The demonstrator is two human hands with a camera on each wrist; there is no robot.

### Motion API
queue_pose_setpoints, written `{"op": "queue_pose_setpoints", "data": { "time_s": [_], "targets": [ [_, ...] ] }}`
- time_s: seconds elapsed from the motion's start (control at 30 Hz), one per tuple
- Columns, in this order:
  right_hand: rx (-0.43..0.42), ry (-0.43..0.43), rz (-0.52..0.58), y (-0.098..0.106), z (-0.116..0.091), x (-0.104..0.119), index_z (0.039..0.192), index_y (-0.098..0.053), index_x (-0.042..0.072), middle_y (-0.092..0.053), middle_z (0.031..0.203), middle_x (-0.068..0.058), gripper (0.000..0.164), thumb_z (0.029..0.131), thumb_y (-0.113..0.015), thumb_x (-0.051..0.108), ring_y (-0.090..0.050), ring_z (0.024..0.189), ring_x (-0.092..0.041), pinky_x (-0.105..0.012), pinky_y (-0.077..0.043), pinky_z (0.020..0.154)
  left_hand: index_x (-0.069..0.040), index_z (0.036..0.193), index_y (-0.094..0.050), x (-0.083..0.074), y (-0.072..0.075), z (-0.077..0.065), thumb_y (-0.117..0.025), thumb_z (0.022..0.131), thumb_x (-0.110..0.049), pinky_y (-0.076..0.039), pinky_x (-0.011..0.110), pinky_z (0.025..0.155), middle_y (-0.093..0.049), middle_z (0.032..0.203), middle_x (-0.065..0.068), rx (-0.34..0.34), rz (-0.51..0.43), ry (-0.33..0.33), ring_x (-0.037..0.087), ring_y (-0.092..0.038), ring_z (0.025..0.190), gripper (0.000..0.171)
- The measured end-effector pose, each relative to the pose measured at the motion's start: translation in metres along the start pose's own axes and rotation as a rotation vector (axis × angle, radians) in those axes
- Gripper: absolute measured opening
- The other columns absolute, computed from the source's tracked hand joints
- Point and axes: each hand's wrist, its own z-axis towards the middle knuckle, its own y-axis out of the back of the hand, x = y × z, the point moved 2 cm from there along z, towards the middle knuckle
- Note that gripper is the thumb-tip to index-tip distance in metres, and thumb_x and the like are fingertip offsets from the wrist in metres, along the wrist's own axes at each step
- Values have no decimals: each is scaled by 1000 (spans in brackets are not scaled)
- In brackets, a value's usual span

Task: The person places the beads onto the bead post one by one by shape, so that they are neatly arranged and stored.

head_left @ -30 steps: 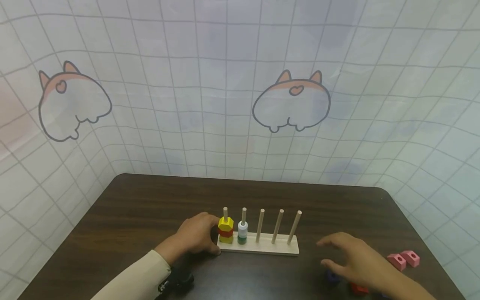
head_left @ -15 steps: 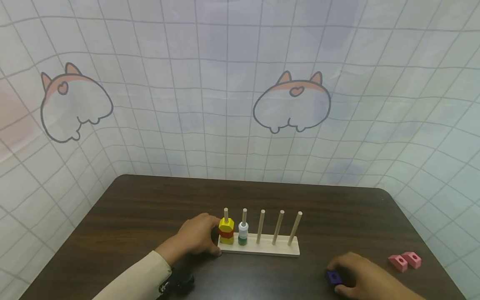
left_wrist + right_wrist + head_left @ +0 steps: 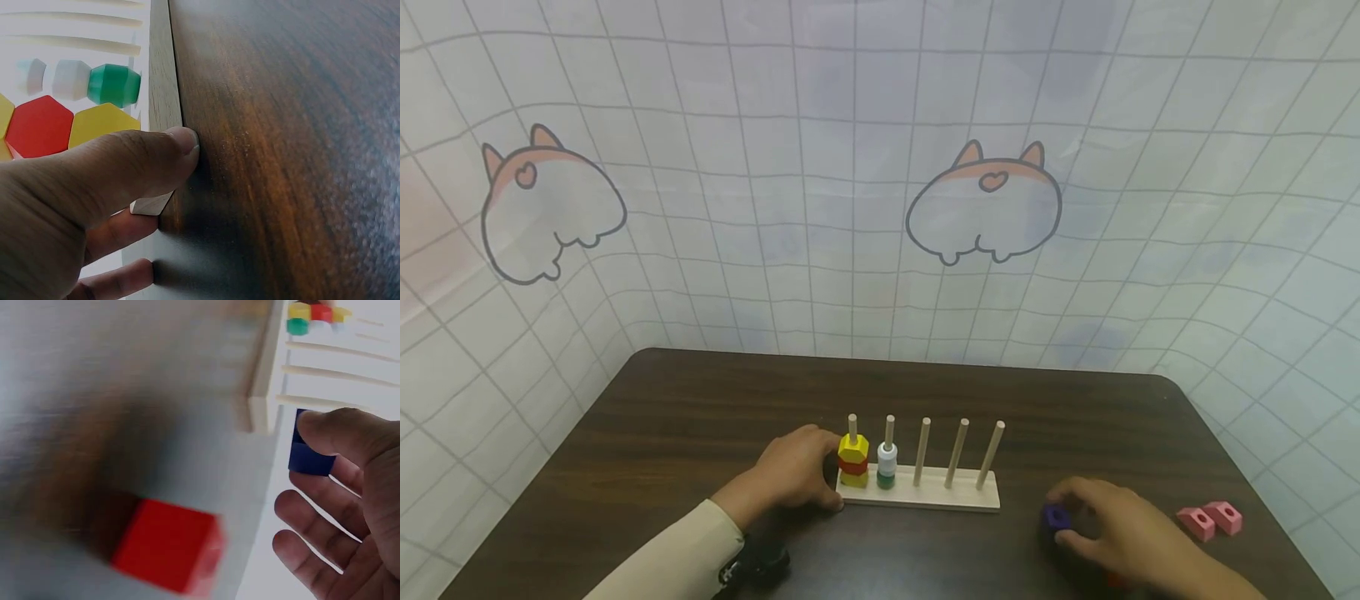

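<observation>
My left hand (image 3: pixel 796 469) grips the left end of a pale wooden peg board (image 3: pixel 925 492), its thumb on the front edge in the left wrist view. Yellow and red hexagonal beads (image 3: pixel 40 127) are stacked on the first peg. White beads above a green bead (image 3: pixel 114 85) sit on the second; three pegs to the right are bare. Between thumb and fingers, my right hand (image 3: pixel 1123 525) pinches a dark blue block (image 3: pixel 311 456) with a hole in it, right of the board. A red block (image 3: pixel 167 545) lies below that hand, mostly hidden in the head view.
Two pink blocks (image 3: pixel 1212 521) with holes lie at the right of the dark wooden table (image 3: pixel 715 383). A black object (image 3: pixel 763 562) is beside the left wrist. A white grid-patterned cloth (image 3: pixel 850 167) surrounds the table's back and sides.
My right hand came down to the blue block, took hold of it and has lifted it slightly towards the board. The left hand and the board stay in place.
</observation>
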Motion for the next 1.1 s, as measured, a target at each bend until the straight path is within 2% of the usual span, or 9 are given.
{"op": "queue_pose_setpoints", "data": {
  "time_s": [0.13,0.3,0.67,0.9,1.1],
  "targets": [
    [-49,-27,13,14,13,8,112,-66,21,-68,99,16,40,79,-89,23,-63,82,-4,-28,-55,67,-25,111,-75,0,0,1,-98,59,-37,-51,59,81,-69,107,-4,-3,-1,0,23,-62,106,59],
    [-152,-47,39,33,28,22,112,-68,20,-68,97,19,39,79,-89,16,-63,81,-1,-28,-56,69,-23,112,-75,-1,0,1,-99,59,-37,-51,60,82,-69,109,-3,-2,-7,0,24,-62,107,60],
    [-256,14,61,59,64,50,117,-68,15,-69,99,17,42,80,-87,9,-67,88,-5,-34,-58,80,-22,115,-75,-1,1,0,-99,59,-37,-51,61,84,-70,110,-2,3,-10,14,25,-62,109,62],
    [-262,26,147,62,86,68,118,-69,15,-71,104,14,39,83,-85,7,-68,90,-5,-33,-57,81,-23,115,-75,-1,1,0,-99,60,-37,-51,61,84,-70,112,-2,8,-12,14,25,-62,110,61],
    [-238,36,188,57,101,81,119,-68,11,-71,106,10,40,83,-84,5,-68,94,-7,-37,-57,84,-23,115,-75,-1,0,1,-99,60,-37,-50,61,85,-70,112,-1,13,-19,31,25,-62,110,62]
  ]
}}
